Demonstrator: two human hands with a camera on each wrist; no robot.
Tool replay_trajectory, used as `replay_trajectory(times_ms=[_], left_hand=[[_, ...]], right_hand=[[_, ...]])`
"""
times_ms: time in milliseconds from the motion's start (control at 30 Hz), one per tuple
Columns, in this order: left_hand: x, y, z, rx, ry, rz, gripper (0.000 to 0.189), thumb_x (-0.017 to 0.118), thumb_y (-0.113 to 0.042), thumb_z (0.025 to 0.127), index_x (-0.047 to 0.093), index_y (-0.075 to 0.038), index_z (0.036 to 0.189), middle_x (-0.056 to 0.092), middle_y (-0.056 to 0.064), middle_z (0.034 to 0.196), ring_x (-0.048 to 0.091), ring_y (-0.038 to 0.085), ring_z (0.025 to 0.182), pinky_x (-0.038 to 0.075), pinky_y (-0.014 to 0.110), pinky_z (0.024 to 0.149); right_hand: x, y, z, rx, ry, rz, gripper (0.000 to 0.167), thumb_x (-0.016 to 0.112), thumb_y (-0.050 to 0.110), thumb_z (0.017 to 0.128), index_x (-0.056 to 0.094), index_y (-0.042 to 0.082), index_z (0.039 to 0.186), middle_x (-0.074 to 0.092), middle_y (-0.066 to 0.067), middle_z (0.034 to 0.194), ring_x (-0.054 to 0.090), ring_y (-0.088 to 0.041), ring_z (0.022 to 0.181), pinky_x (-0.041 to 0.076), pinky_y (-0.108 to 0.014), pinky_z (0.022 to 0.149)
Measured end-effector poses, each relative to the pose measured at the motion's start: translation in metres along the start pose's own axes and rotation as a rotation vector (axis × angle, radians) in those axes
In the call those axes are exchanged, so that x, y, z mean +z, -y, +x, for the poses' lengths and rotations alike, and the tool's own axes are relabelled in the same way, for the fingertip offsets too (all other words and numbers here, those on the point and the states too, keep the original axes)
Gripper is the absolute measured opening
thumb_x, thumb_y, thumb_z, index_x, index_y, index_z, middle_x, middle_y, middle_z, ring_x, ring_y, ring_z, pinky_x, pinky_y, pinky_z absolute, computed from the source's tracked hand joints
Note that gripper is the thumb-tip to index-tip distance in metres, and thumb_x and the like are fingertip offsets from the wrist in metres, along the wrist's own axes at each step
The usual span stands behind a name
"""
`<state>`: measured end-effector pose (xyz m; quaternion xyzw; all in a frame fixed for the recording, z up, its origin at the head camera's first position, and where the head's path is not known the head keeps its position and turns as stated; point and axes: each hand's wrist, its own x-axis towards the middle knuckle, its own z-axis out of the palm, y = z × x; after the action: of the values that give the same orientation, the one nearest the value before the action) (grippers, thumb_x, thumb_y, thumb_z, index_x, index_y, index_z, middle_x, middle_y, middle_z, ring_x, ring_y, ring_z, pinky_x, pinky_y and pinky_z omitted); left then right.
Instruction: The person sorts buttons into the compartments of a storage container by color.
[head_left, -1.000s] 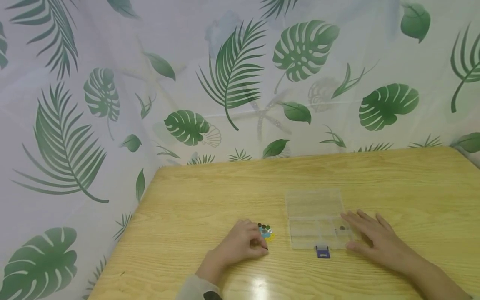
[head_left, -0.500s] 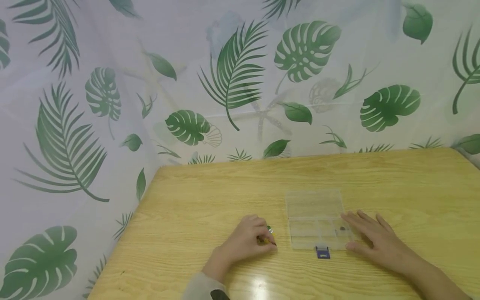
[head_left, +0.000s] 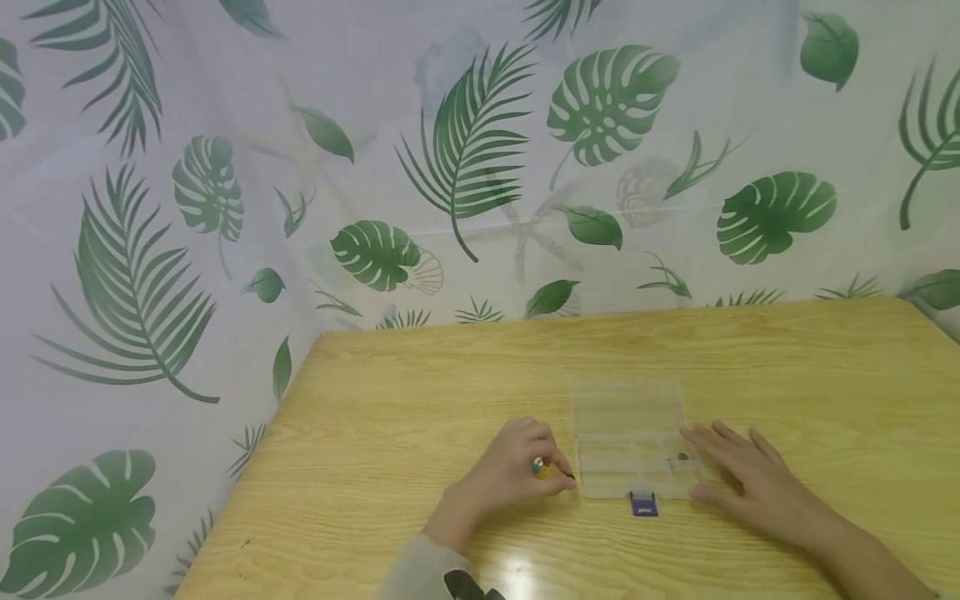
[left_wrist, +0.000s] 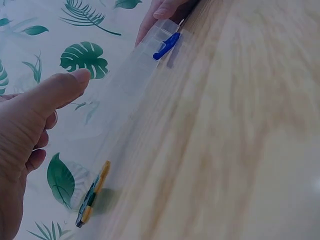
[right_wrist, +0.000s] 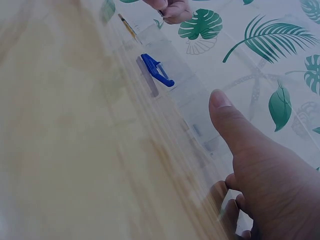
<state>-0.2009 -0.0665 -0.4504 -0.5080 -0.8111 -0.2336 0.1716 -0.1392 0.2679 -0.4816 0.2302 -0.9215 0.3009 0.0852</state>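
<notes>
A clear plastic compartment box (head_left: 603,483) lies on the table with its lid (head_left: 628,408) folded back and a blue latch (head_left: 643,504) at its front. My left hand (head_left: 513,467) is just left of the box, thumb and forefinger pinching a small dark piece (right_wrist: 161,13); its exact kind is too small to tell. Behind these fingers lies a flat cluster of colourful pieces (head_left: 538,468), seen edge-on in the left wrist view. My right hand (head_left: 757,483) rests with spread fingers at the box's right side. One small dark piece (head_left: 682,457) sits in a right compartment.
The wood-grain table (head_left: 420,375) reaches back to a white cloth (head_left: 480,283) printed with green leaves, which also hangs along the left side. Light glares off the tabletop near the front.
My left hand has moved right from beside the colourful cluster toward the box's left edge, still pinching the dark piece. The right hand and the box stay in place.
</notes>
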Motion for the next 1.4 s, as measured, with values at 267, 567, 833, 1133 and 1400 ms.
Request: replay_trajectory(times_ms=[267,567,833,1133,1400], left_hand=[[0.010,-0.003,0.021,0.087,-0.040,0.072,0.012,0.079,-0.033,0.075,0.071,-0.025,0.077,0.054,-0.011,0.070,0.041,0.002,0.070,0.031,0.014,0.074],[0.025,-0.018,0.047,0.106,-0.073,0.083,0.013,0.081,-0.033,0.074,0.072,-0.024,0.077,0.053,-0.011,0.070,0.043,0.003,0.068,0.031,0.012,0.072],[0.038,-0.029,0.065,0.065,-0.050,0.131,0.012,0.079,-0.037,0.076,0.074,-0.026,0.079,0.055,-0.012,0.072,0.047,0.002,0.070,0.033,0.013,0.074],[0.051,-0.048,0.079,-0.019,0.059,0.196,0.016,0.071,-0.045,0.081,0.073,-0.031,0.087,0.057,-0.017,0.080,0.047,-0.002,0.078,0.029,0.011,0.082],[0.060,-0.055,0.086,-0.043,0.058,0.253,0.018,0.065,-0.048,0.083,0.073,-0.033,0.091,0.058,-0.019,0.084,0.044,-0.005,0.078,0.028,0.008,0.078]], right_hand=[[0.001,0.000,0.002,0.003,0.007,0.015,0.067,0.066,0.026,0.087,0.035,0.017,0.147,0.042,-0.025,0.141,0.028,-0.053,0.131,-0.009,-0.058,0.111],[0.000,-0.003,0.001,0.011,0.003,-0.001,0.067,0.067,0.027,0.087,0.037,0.018,0.146,0.043,-0.025,0.141,0.030,-0.055,0.129,-0.006,-0.062,0.109],[-0.001,-0.002,0.002,-0.007,0.002,0.008,0.067,0.067,0.026,0.086,0.036,0.017,0.146,0.042,-0.027,0.140,0.030,-0.057,0.127,-0.005,-0.065,0.107],[0.000,0.000,0.002,-0.018,-0.001,0.015,0.066,0.067,0.024,0.086,0.037,0.016,0.145,0.042,-0.026,0.141,0.029,-0.056,0.128,-0.005,-0.066,0.107],[0.001,0.001,0.001,-0.025,-0.006,0.015,0.066,0.067,0.024,0.086,0.037,0.015,0.145,0.042,-0.026,0.140,0.029,-0.055,0.129,-0.005,-0.066,0.107]])
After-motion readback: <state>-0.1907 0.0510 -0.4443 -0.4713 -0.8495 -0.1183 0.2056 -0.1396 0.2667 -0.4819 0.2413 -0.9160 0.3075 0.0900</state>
